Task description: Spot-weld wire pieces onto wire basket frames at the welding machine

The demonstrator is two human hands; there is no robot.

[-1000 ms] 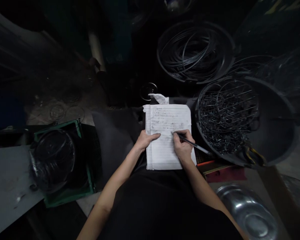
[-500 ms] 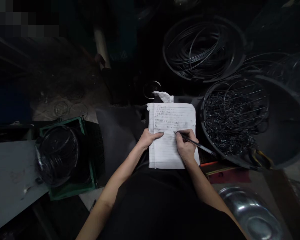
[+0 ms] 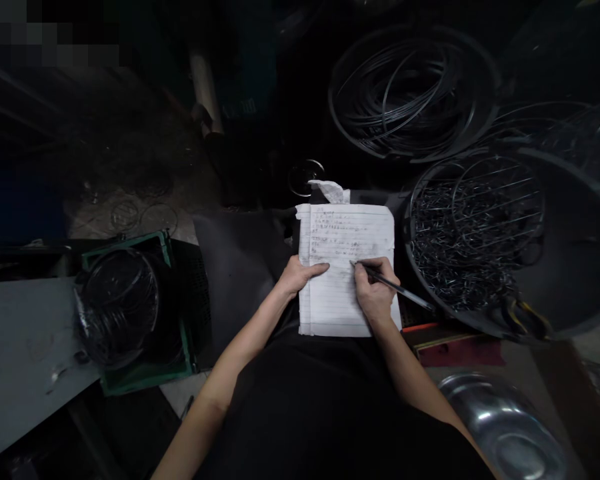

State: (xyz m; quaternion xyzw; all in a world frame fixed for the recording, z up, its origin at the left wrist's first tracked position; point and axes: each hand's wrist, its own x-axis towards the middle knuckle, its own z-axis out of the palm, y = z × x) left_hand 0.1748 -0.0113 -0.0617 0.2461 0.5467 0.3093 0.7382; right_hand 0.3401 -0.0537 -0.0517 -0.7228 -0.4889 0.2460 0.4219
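A lined notebook (image 3: 340, 300) lies open in front of my body, with handwriting over the upper part of its page. My left hand (image 3: 296, 276) grips the notebook's left edge, thumb on the page and the other fingers hidden beneath. Closed around a pen (image 3: 405, 291), my right hand (image 3: 376, 288) rests on the right half of the page. The pen's tip touches or nearly touches the paper just below the written lines. A crumpled paper piece (image 3: 331, 191) sticks out past the notebook's top edge.
At right, a large tub (image 3: 580, 267) holds small metal pieces (image 3: 460, 253), a wire rack and yellow-black pliers (image 3: 527, 318). Behind it is a tub of coiled wire (image 3: 405, 113). A metal basin (image 3: 505, 427) sits lower right. At left, a green crate (image 3: 145, 380) holds a wrapped coil (image 3: 120, 307).
The whole view has shifted slightly. My hands keep the same grips on notebook and pen, and the pen tip stays near the same spot on the page.
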